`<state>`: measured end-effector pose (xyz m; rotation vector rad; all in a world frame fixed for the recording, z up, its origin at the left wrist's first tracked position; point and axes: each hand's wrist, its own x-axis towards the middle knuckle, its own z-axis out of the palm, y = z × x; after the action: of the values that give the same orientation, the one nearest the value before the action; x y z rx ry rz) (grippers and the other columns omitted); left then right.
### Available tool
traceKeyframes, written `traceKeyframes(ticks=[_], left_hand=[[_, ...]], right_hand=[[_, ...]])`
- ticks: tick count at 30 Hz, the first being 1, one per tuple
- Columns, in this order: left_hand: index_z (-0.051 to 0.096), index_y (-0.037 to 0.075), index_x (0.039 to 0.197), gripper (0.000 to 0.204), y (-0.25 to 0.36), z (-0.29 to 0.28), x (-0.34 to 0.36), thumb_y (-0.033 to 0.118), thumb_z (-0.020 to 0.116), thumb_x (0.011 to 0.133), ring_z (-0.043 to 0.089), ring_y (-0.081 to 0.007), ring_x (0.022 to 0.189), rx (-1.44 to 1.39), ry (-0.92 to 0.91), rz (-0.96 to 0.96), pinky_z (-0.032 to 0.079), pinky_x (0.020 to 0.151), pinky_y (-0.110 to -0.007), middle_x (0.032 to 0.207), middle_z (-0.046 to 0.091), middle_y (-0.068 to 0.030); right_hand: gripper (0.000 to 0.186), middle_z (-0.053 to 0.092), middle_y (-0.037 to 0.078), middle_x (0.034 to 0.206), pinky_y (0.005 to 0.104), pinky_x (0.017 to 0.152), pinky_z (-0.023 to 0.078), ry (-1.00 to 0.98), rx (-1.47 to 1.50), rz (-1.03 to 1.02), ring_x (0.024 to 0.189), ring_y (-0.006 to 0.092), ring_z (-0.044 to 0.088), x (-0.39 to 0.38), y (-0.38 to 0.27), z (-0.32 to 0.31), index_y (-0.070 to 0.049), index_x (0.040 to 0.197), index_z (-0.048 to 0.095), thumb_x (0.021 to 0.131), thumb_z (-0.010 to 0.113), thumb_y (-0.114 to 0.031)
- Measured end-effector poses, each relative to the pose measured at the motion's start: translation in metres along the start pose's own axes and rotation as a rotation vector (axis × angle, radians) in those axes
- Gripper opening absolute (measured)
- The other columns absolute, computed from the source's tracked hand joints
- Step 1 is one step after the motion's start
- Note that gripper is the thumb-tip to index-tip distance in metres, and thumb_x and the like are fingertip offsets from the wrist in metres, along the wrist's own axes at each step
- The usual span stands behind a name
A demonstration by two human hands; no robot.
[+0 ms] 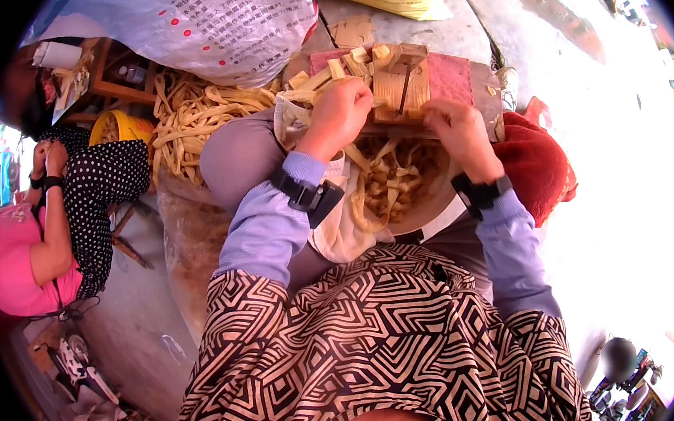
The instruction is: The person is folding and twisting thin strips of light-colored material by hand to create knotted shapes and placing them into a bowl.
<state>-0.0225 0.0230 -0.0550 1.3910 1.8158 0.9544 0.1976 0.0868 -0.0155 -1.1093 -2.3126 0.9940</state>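
A small wooden block (390, 80) with an upright thin metal blade (405, 89) stands on a wooden board in front of me. My left hand (336, 115) is closed at the block's left side, its fingers pinching a pale yellow strip (379, 101). On the block's right side, my right hand (463, 137) is closed, thumb and fingertips together near the block's front edge; what they hold is too small to make out. Below both hands, between my knees, a pale basin (433, 190) holds short cut pieces (392, 191) and some longer strips.
A heap of long yellowish strips (194, 120) lies left of my knee, beside a large white printed sack (232, 28). A red cloth (527, 158) covers my right knee. At the left, another person in pink (28, 257) sits near a yellow bucket (114, 127).
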Motion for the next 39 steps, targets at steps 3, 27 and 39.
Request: traceKeyframes(ticks=[3, 27, 39], left_hand=[[0.063, 0.0, 0.093, 0.012, 0.011, 0.011, -0.023, 0.009, 0.056, 0.089, 0.052, -0.0078, 0.061, -0.198, -0.167, -0.059, 0.042, 0.055, -0.024, 0.07, 0.059, -0.0006], [0.055, 0.007, 0.114, 0.022, 0.095, 0.046, -0.08, 0.012, 0.052, 0.093, 0.036, 0.0008, 0.052, -1.195, -0.547, -0.341, 0.03, 0.046, -0.013, 0.074, 0.049, 0.005], [0.061, 0.002, 0.104, 0.023, 0.07, 0.047, -0.081, 0.0, 0.055, 0.082, 0.061, -0.0322, 0.085, -0.016, -0.039, 0.479, 0.049, 0.074, -0.035, 0.096, 0.059, -0.0125]], right_hand=[[0.019, 0.064, 0.016, 0.099, 0.04, 0.08, 0.048, 0.144, 0.056, -0.165, 0.091, 0.0324, 0.061, -0.023, -0.018, -0.001, -0.006, 0.1, 0.067, 0.082, 0.064, -0.012], [0.012, 0.063, 0.014, 0.072, 0.0341, 0.054, 0.05, 0.339, -0.01, 0.065, 0.061, 0.0291, 0.064, -0.066, -0.046, -0.009, -0.01, 0.094, 0.068, 0.083, 0.063, -0.01], [0.031, 0.065, 0.006, 0.104, 0.0318, 0.085, 0.05, -0.15, 1.608, 0.615, 0.093, 0.0182, 0.063, -0.087, -0.014, 0.027, -0.002, 0.11, 0.062, 0.094, 0.058, -0.028]])
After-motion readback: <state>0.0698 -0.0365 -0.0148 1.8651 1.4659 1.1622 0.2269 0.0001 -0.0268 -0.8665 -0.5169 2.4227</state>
